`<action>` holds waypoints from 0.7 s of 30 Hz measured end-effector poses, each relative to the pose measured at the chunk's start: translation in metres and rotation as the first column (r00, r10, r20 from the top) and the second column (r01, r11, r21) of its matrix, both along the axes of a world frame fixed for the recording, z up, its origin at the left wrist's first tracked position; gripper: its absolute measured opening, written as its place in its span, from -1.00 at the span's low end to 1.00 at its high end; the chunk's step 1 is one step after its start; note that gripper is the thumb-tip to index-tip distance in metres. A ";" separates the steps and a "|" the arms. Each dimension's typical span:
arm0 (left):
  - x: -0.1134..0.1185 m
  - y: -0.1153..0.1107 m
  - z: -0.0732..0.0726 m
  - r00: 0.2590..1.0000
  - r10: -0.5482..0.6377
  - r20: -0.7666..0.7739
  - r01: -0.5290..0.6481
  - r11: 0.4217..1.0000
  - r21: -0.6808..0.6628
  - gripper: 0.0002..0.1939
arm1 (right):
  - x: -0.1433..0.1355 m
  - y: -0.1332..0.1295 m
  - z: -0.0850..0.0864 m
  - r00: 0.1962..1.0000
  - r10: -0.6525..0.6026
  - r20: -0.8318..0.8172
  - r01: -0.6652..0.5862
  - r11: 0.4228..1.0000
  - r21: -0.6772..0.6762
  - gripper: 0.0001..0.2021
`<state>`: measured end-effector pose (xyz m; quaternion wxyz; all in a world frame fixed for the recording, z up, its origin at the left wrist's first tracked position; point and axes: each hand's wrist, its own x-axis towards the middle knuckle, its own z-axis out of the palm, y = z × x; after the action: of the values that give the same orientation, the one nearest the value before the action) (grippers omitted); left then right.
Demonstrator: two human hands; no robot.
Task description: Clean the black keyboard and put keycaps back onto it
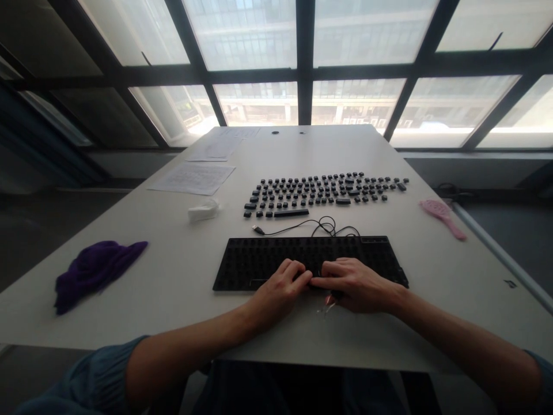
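A black keyboard [254, 259] lies flat before me, its key area mostly stripped of caps. My left hand [283, 286] rests at its front edge, fingers curled and pressed together; what they pinch, if anything, is hidden. Fingertip to fingertip with it, my right hand [352, 282] is closed over the same edge. Out of the right palm pokes a keycap puller [327, 305] with thin wire loops, its handle mostly covered by the fingers. Beyond the keyboard, many loose black keycaps [305, 187] stand in rows, with the long spacebar cap [291, 213] nearest.
The keyboard's thin cable [328, 225] coils behind it, ending in a USB plug [258, 230]. On the left of the white table [173, 288] are a purple cloth [97, 271], a crumpled white tissue [204, 211] and printed papers [194, 177]. A pink hairbrush [443, 218] lies right.
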<state>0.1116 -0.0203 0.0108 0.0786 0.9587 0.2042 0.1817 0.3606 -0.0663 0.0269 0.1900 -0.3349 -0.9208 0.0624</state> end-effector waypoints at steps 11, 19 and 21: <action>0.003 0.001 0.000 0.997 0.025 0.079 -0.021 0.999 -0.047 -0.86 | -0.003 0.002 0.004 1.000 -0.002 0.021 0.002 1.000 -0.003 -0.68; -0.001 0.012 0.031 0.945 0.140 0.294 -0.051 0.956 -0.290 -0.82 | -0.002 -0.001 0.005 1.000 -0.002 0.028 0.001 0.999 0.050 -0.63; 0.001 0.029 0.054 0.919 0.192 0.345 -0.089 0.952 -0.292 -0.84 | -0.003 -0.002 0.006 1.000 0.001 -0.011 0.000 0.996 0.094 -0.63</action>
<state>0.1129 0.0091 0.0645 0.2321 0.8703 0.2775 0.3342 0.3580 -0.0679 0.0333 0.2105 -0.3251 -0.9217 0.0211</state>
